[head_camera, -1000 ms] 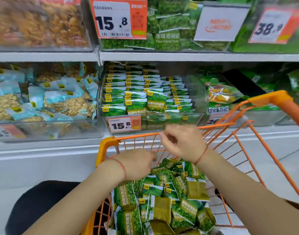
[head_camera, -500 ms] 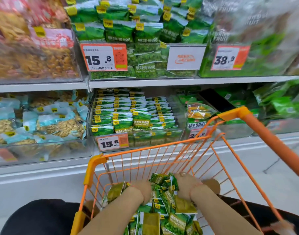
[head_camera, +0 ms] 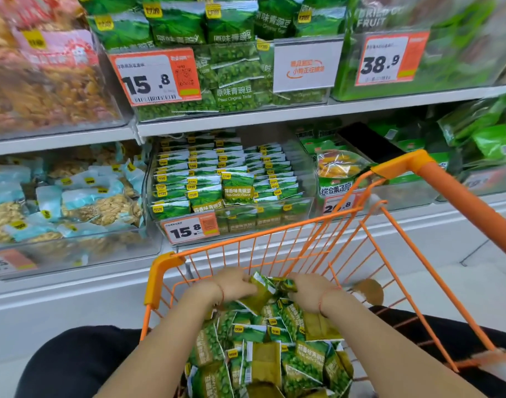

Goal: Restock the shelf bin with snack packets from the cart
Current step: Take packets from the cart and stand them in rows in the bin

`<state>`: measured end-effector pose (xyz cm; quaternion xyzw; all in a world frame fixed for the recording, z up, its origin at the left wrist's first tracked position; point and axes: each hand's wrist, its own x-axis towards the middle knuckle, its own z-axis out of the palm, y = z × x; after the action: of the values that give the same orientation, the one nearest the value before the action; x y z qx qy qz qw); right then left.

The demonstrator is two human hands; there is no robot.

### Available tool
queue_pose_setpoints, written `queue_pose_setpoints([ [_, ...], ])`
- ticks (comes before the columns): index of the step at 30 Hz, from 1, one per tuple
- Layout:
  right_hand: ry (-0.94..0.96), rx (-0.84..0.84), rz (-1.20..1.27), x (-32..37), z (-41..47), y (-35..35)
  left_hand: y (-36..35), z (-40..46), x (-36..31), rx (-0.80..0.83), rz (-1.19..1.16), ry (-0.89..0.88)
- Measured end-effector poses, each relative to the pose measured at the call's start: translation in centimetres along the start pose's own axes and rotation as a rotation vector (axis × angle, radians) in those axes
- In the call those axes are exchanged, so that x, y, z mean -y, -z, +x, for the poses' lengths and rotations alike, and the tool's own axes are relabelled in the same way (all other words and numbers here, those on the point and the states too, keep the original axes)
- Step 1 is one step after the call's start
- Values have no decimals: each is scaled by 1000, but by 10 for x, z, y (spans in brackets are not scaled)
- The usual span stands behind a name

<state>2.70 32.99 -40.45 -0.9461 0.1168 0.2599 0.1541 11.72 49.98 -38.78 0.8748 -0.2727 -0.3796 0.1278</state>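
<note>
An orange wire cart (head_camera: 274,234) stands in front of me, heaped with several green pea snack packets (head_camera: 274,349). Both hands reach down into the far end of the heap. My left hand (head_camera: 236,284) closes on a green packet (head_camera: 260,293) at the top of the pile. My right hand (head_camera: 309,290) grips other packets (head_camera: 285,285) just beside it. On the lower shelf beyond the cart sits the clear shelf bin (head_camera: 303,206), filled with neat rows of the same green packets (head_camera: 226,179) and bearing a 15.8 price tag (head_camera: 191,229).
A bin of pale blue nut packets (head_camera: 59,202) sits left of the green bin, and a bin of mixed fruit chips (head_camera: 341,170) to its right. The upper shelf (head_camera: 274,116) holds more green packets. The cart's orange handle (head_camera: 461,202) runs along the right.
Both hands dropped from the cart's far rim down into the packet heap and closed on packets. My view tilted up, showing more of the upper shelf.
</note>
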Motion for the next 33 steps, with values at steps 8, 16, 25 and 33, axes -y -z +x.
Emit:
queue_pose_setpoints([
  [8,105,143,680,35,-66,77,29,-85,2,-273,-362,-151],
  [16,166,-50,1762,49,-80,102,49,-97,-17,-637,-854,-321],
  [25,85,8,2110,46,-62,85,27,-71,-15,-696,-946,-432],
  [33,105,60,2151,57,-49,67,14,-67,-12,-1074,-521,-427],
])
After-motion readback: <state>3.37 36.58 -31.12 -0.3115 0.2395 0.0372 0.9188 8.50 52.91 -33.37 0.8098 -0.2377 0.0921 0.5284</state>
